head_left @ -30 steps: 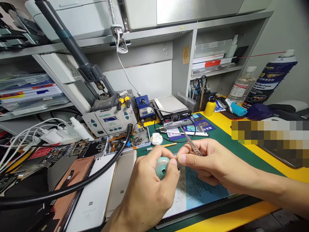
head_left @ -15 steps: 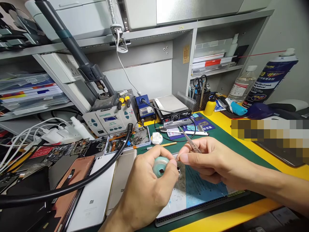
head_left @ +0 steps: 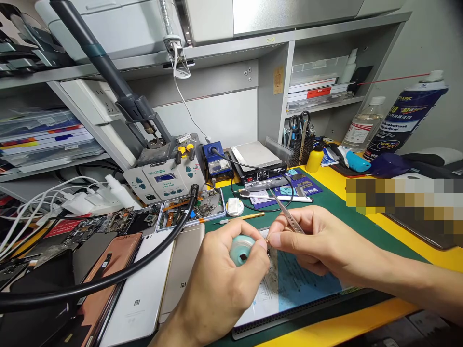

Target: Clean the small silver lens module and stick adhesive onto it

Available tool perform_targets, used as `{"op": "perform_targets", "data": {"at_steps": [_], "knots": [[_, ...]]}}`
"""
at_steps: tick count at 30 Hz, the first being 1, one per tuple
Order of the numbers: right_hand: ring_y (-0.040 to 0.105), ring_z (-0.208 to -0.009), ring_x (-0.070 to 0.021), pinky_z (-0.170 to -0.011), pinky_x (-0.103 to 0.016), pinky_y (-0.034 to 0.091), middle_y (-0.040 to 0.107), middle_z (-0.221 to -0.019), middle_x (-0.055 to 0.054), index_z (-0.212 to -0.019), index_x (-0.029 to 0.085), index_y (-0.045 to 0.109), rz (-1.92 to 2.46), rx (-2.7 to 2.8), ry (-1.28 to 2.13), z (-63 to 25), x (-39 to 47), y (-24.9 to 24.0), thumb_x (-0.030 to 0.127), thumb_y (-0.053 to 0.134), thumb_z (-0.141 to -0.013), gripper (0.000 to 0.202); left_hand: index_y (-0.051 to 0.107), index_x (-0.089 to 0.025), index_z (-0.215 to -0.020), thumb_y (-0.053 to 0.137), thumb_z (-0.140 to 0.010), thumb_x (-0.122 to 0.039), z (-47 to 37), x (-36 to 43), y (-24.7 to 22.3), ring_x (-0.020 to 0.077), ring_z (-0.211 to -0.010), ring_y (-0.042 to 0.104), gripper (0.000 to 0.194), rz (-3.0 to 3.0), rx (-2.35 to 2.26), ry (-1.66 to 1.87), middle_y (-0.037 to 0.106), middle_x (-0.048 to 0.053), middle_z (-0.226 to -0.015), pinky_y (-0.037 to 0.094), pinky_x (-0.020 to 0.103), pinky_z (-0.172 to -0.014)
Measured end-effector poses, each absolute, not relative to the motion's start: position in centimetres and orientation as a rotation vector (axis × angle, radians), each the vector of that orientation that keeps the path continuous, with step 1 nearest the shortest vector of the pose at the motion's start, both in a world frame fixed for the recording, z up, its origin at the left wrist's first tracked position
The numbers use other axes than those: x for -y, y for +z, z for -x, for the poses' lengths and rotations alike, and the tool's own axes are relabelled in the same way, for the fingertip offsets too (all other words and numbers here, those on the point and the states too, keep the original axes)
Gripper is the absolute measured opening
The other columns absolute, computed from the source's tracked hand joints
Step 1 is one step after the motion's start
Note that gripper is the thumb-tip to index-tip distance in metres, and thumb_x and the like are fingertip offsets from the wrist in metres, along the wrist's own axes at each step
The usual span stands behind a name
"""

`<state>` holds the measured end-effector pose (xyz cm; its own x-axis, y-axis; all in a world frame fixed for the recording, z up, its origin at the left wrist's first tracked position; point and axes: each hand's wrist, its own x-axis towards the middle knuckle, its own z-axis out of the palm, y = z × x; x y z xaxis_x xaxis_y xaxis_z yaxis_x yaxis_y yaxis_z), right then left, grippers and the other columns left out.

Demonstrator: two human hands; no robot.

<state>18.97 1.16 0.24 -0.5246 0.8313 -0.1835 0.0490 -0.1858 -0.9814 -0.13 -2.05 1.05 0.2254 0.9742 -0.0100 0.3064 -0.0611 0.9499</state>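
Observation:
My left hand is closed around a small round teal spool with a dark hole in its middle. The thumb and forefinger of that hand come together at the spool's right side. Against those fingertips, my right hand pinches something tiny that I cannot make out. Metal tweezers are also held in the right hand, their tips pointing up and away to the left. Below both hands lies a blue and white work pad, partly covered by them.
At left lie a white phone, a gold phone and a thick black hose. Behind are a tray of circuit boards, a soldering station and a white brush. A spray can stands far right.
The teal spool has turned slightly in my left hand. My right hand and the tweezers have shifted a little to the right.

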Motion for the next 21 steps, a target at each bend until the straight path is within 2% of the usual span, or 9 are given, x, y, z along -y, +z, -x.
{"op": "perform_targets", "data": {"at_steps": [6, 13, 21], "knots": [[0.022, -0.038, -0.0043, -0.035, -0.019, 0.017, 0.033, -0.044, 0.01, -0.075, 0.016, 0.061, 1.031, 1.462, 1.77, -18.83, -1.12, 0.0, 0.039, 0.073, -0.083, 0.026, 0.058, -0.017, -0.077, 0.062, -0.086, -0.033, -0.16, 2.14, 0.96, 0.0062, -0.042, 0.039, 0.019, -1.485, -1.217, 0.959, 0.056, -0.003, -0.054, 0.031, 0.016, -0.039], [0.02, -0.04, -0.0047, -0.036, -0.019, 0.016, 0.03, -0.044, 0.011, -0.075, 0.017, 0.061, 1.019, 1.452, 1.753, -18.98, -0.9, 0.14, 0.039, 0.073, -0.083, 0.027, 0.061, -0.017, -0.089, 0.059, -0.087, -0.035, 0.11, 1.86, 0.74, 0.0083, -0.047, 0.046, 0.019, -1.367, -1.188, 0.95, 0.067, 0.002, -0.067, 0.034, 0.017, -0.04], [0.022, -0.041, -0.0051, -0.037, -0.019, 0.017, 0.034, -0.048, 0.009, -0.077, 0.018, 0.062, 1.049, 1.48, 1.718, -18.91, -1.17, -0.26, 0.037, 0.07, -0.086, 0.023, 0.055, -0.018, -0.086, 0.055, -0.09, -0.033, -0.11, 1.94, 0.94, 0.0067, -0.047, 0.045, 0.015, -1.281, -1.155, 0.948, 0.064, 0.0, -0.067, 0.032, 0.015, -0.04]]}}
